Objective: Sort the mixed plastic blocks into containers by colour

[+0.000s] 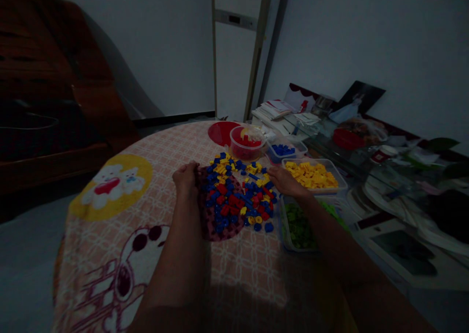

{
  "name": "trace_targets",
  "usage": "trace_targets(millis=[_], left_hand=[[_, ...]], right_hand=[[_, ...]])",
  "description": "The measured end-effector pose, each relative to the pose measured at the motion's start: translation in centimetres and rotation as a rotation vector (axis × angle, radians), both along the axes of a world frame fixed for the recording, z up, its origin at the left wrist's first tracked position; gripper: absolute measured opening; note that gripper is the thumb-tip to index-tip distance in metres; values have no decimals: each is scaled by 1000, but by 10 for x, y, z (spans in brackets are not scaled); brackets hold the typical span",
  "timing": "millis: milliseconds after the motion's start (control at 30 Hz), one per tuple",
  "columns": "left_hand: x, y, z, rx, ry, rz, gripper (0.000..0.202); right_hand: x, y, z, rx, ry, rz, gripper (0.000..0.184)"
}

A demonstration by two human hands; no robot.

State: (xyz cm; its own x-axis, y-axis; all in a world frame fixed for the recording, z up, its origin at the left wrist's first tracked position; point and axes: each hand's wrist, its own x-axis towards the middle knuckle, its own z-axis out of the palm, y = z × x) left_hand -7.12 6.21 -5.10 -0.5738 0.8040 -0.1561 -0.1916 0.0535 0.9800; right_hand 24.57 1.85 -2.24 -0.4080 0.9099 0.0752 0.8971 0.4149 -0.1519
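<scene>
A heap of small red, blue and yellow plastic bricks [238, 191] lies on a patterned cloth over a round table [146, 216]. My left hand [186, 176] rests at the heap's left edge with its fingers curled under. My right hand [284, 179] lies at the heap's right side, fingers bent down among the bricks; what they hold, if anything, is hidden. A round tub of red bricks [247, 142] stands behind the heap. A box of blue bricks [284, 150], a box of yellow bricks [313, 174] and a box of green bricks [298, 220] stand to the right.
A red lid [220, 132] lies behind the round tub. To the right, a low glass surface [366, 176] carries stacked papers [274, 113], a red bowl [346, 138] and other clutter. A dark sofa [47, 103] stands at the left. The room is dim.
</scene>
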Motion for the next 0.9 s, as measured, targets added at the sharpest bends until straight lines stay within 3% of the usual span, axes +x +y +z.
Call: trace_targets(millis=[133, 233, 667, 900], left_hand=[[0, -1, 2, -21, -196, -26, 10], [1, -2, 4, -26, -203, -23, 10], [1, -1, 3, -51, -171, -21, 10], [2, -3, 7, -57, -199, -20, 12]], right_hand=[[-2, -3, 3, -11, -47, -49, 32], [-4, -6, 7, 13, -50, -105, 37], [-13, -8, 15, -82, -155, -81, 34], [-12, -8, 9, -66, -160, -102, 35]])
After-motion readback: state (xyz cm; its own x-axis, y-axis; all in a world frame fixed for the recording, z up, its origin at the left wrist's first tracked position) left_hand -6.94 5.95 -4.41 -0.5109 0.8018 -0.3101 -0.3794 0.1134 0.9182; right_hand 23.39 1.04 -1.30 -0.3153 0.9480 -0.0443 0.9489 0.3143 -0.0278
